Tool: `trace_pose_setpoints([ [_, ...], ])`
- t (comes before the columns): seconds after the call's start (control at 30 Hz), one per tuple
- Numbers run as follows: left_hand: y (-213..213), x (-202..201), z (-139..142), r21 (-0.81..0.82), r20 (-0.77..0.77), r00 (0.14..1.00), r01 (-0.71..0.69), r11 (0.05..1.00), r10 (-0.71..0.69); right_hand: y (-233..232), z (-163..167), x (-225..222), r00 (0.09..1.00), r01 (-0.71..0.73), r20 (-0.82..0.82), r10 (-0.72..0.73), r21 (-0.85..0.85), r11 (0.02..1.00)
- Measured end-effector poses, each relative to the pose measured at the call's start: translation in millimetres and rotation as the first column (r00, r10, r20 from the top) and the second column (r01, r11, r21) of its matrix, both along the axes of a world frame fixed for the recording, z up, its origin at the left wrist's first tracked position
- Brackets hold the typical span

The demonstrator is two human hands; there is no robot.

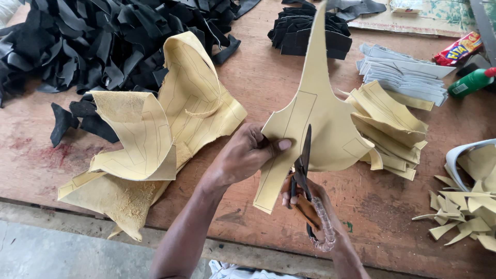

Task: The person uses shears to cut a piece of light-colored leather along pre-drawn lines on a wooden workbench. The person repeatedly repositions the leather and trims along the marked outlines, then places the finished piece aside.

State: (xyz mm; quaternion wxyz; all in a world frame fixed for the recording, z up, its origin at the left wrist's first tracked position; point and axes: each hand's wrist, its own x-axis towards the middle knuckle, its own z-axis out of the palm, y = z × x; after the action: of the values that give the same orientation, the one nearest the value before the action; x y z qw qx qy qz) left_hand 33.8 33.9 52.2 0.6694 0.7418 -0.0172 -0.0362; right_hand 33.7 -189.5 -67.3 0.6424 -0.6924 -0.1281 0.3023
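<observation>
My left hand (pixel 245 155) pinches the left edge of a yellow leather piece (pixel 318 119) marked with pen outlines; its narrow top points up and away. My right hand (pixel 315 206) grips scissors (pixel 305 165) with wrapped handles. Their dark blades stand upright, cutting into the piece's lower edge along a drawn line.
A large curled yellow leather sheet (pixel 165 129) lies at left on the wooden table (pixel 268 77). Black leather scraps (pixel 103 41) fill the far left. Stacks of cut yellow (pixel 392 129), grey (pixel 403 75) and black (pixel 305 31) pieces lie right. Yellow offcuts (pixel 465 217) and a green bottle (pixel 470 82) sit at right.
</observation>
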Motion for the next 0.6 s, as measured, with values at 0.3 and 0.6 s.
trace_pose_setpoints([
  [0.3, 0, 0, -2, -0.002, 0.018, 1.0, 0.002, 1.0, -0.002, 1, 21, 0, 0.993, -0.001, 0.116, 0.015, -0.118, 0.993],
  [0.6, -3, 2, -10, -0.036, 0.057, 0.998, 0.012, 0.999, -0.01, -1, 13, 1, 0.998, 0.063, 0.028, -0.057, -0.339, 0.939],
])
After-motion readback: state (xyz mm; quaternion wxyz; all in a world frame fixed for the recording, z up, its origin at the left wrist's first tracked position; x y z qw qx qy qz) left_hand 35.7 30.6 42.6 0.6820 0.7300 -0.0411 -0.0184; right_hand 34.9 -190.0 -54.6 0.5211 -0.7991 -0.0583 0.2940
